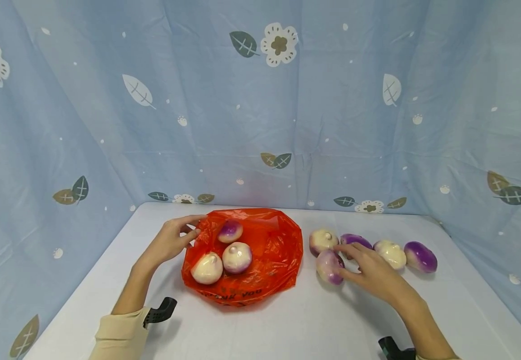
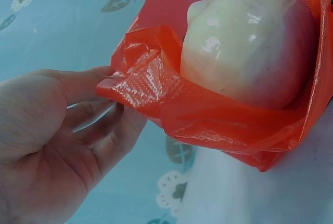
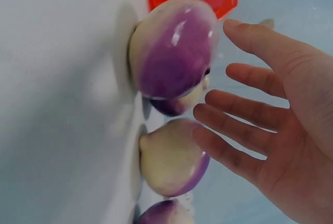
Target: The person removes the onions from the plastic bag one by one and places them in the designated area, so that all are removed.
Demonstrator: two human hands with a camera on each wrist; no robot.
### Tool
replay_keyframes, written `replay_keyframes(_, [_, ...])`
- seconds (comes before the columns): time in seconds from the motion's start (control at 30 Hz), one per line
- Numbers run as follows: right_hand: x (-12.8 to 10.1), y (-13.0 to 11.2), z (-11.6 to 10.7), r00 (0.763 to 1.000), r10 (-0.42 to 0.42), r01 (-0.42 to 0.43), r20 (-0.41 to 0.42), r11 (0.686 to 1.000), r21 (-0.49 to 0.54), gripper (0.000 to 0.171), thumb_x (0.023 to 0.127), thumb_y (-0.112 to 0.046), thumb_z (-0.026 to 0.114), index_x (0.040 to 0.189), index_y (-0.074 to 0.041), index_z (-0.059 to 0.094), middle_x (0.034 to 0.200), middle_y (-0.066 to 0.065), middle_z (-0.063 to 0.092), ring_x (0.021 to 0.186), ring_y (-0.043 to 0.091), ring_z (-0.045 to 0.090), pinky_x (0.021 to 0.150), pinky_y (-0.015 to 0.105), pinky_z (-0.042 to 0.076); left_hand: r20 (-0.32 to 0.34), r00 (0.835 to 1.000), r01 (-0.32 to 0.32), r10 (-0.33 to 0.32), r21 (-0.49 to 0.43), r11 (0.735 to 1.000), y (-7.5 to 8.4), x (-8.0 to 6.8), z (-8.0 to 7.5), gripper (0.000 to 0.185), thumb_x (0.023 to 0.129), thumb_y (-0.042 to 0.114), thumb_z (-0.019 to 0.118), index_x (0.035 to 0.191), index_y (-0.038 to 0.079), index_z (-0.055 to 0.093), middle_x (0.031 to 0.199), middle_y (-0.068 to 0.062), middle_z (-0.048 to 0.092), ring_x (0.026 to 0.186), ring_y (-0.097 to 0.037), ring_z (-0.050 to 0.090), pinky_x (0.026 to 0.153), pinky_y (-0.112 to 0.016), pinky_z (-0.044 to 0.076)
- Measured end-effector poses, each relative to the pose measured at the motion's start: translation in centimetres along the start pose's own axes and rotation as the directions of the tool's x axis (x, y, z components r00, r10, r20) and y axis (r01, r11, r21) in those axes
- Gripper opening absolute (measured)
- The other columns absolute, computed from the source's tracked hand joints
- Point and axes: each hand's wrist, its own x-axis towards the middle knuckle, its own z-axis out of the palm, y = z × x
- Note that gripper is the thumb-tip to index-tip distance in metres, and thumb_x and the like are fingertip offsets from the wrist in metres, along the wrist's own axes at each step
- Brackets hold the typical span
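An orange plastic bag [image 1: 275,249] lies open on the white table with three white-and-purple turnips in it, the nearest one [image 1: 207,268] at its front left. My left hand [image 1: 192,232] pinches the bag's left rim [image 2: 136,81] between thumb and fingers; a turnip [image 2: 250,47] bulges inside the bag right beside it. Several more turnips lie in a loose row to the right of the bag. My right hand [image 1: 348,261] hovers open, fingers spread, over the closest of them [image 1: 328,267]. In the right wrist view the fingertips [image 3: 235,25] sit just off that turnip [image 3: 174,52].
A blue curtain with leaf and flower prints [image 1: 278,100] closes in the table on three sides. The loose turnips reach toward the right edge, the last one [image 1: 420,256] purple. Black wrist mounts [image 1: 161,310] show near both forearms. Bare tabletop [image 1: 314,320] lies in front.
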Motion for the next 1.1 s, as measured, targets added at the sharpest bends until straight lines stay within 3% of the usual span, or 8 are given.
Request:
replay_keyframes(0.3, [0.9,-1.6,-0.3,1.0,0.019,-0.019,0.023,1.0,-0.007,0.05,0.085,-0.038,0.075,0.128,-0.016,0.063,0.125,0.008,0.067,0.12,0.035,0.061,0.095,0.055,0.052,0.009,1.0,0.005,-0.005,0.011,1.0,0.2,0.3,0.1,0.04,0.095,0.004,0.06,0.135,0.008,0.058,0.111,-0.018,0.068,0.079,-0.02,0.068,0.059,-0.024,0.058])
replay_keyframes(0.53, [1.8,-3.1,-0.1,1.0,-0.017,0.017,0.025,1.0,-0.003,0.048,0.086,-0.041,0.073,0.128,-0.019,0.063,0.121,0.006,0.066,0.107,0.025,0.066,0.09,0.05,0.056,0.007,1.0,0.005,-0.005,0.016,1.0,0.2,0.3,0.0,0.04,0.095,0.004,0.06,0.135,0.009,0.058,0.11,-0.019,0.068,0.08,-0.021,0.069,0.059,-0.023,0.058])
replay_keyframes(0.87, [3.3,-5.1,0.6,0.997,-0.026,0.022,0.068,0.998,0.059,0.05,0.083,-0.037,0.077,0.128,-0.019,0.063,0.127,0.006,0.065,0.115,0.028,0.063,0.093,0.052,0.054,0.007,1.0,-0.002,0.002,0.009,1.0,0.3,0.2,0.0,0.04,0.095,0.003,0.06,0.135,0.008,0.058,0.111,-0.019,0.068,0.079,-0.021,0.068,0.059,-0.023,0.058])
replay_keyframes(0.97, [3.6,-5.7,1.1,0.996,-0.03,0.023,0.088,0.997,0.08,0.05,0.084,-0.034,0.077,0.129,-0.018,0.062,0.127,0.007,0.064,0.105,0.023,0.064,0.089,0.046,0.057,0.006,1.0,-0.001,0.001,0.005,1.0,0.3,0.0,0.0,0.041,0.094,0.002,0.06,0.134,0.008,0.058,0.11,-0.02,0.068,0.079,-0.022,0.068,0.059,-0.024,0.058])
replay_keyframes(1.1, [3.9,-6.5,1.7,0.996,-0.016,0.01,0.092,0.998,0.066,0.051,0.083,-0.034,0.078,0.129,-0.019,0.062,0.13,0.011,0.063,0.11,0.027,0.064,0.09,0.045,0.058,0.01,1.0,0.005,-0.005,0.014,1.0,0.2,0.0,0.0,0.041,0.094,0.002,0.06,0.135,0.009,0.058,0.109,-0.019,0.068,0.079,-0.021,0.068,0.059,-0.024,0.058])
